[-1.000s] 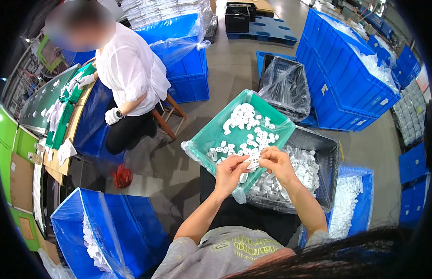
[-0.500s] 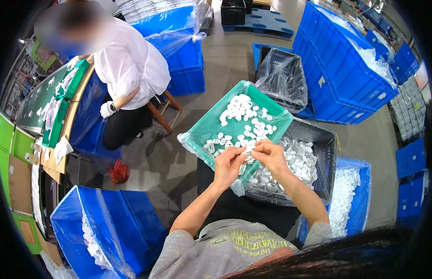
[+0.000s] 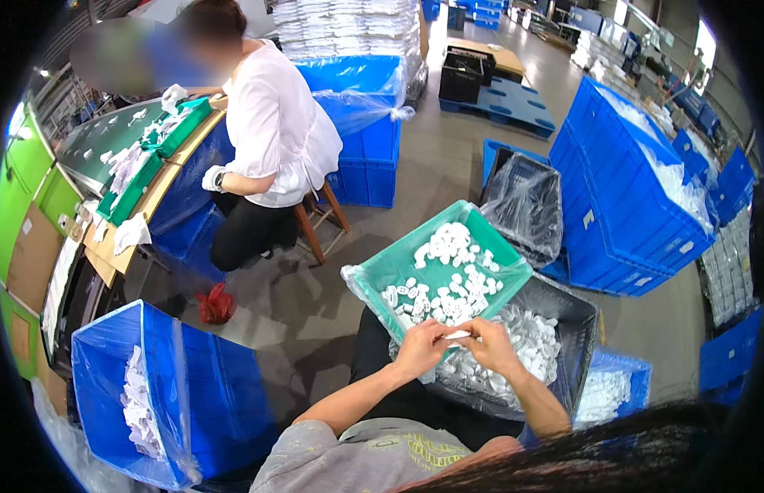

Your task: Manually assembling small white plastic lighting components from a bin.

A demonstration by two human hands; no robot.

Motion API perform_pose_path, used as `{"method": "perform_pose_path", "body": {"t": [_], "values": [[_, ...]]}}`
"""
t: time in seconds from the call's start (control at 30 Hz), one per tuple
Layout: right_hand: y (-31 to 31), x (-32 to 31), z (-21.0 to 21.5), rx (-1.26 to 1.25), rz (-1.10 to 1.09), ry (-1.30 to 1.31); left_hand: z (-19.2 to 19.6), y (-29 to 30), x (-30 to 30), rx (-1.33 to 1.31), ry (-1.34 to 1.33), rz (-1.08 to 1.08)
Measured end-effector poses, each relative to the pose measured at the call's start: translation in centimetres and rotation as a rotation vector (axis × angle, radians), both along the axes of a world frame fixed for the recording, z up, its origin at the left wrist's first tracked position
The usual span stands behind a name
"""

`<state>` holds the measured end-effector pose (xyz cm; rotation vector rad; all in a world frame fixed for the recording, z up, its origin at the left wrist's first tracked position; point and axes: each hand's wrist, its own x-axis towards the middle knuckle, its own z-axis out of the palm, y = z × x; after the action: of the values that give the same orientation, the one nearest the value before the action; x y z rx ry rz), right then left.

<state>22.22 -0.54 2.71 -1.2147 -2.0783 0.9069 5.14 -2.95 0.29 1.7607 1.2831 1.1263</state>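
Observation:
Between my two hands is a small white plastic part, pinched by the fingers of my left hand and my right hand. Both hands are closed on it, near the front edge of a green tray lined with clear film. Inside that tray lie many small white pieces, some with dark holes in them. Under the tray's right side stands a black crate, filled with longer, glossy white plastic pieces. My fingers partly cover the held part, so its full shape is hidden.
At far left a seated person in white works at a bench with green trays. Blue bins stand at near left, far right and near right. A film-lined black crate and a red bag rest on the floor.
The whole view has shifted, so the tray and bins sit lower in it. My hands stay together on the white part, now closer to my body and past the tray's front edge.

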Motion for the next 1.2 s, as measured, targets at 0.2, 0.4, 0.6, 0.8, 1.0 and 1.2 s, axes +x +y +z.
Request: {"method": "perform_pose_path", "body": {"t": [0.2,0.4,0.6,0.8,1.0,1.2], "values": [[0.0,-0.9,-2.5,0.331,-0.167,-0.027,-1.2,1.2,1.5,0.187,0.014,0.119],[1.2,0.2,-2.5,-0.105,-0.154,0.279,-1.6,1.7,1.5,0.037,-0.255,0.073],[0.1,-0.4,-1.6,0.259,-0.229,0.028,-0.7,1.2,1.8,0.261,0.016,0.165],[-1.5,2.4,-2.7,0.152,-0.287,0.050,-1.5,0.7,2.6,0.110,-0.094,0.023],[-1.6,10.2,-1.3,-0.061,-0.081,-0.412,-1.5,1.7,-0.1,0.066,-0.010,-0.100],[4.3,1.3,0.1,0.065,-0.072,-0.190,-1.6,1.8,-1.8,0.004,-0.115,0.046]]}}
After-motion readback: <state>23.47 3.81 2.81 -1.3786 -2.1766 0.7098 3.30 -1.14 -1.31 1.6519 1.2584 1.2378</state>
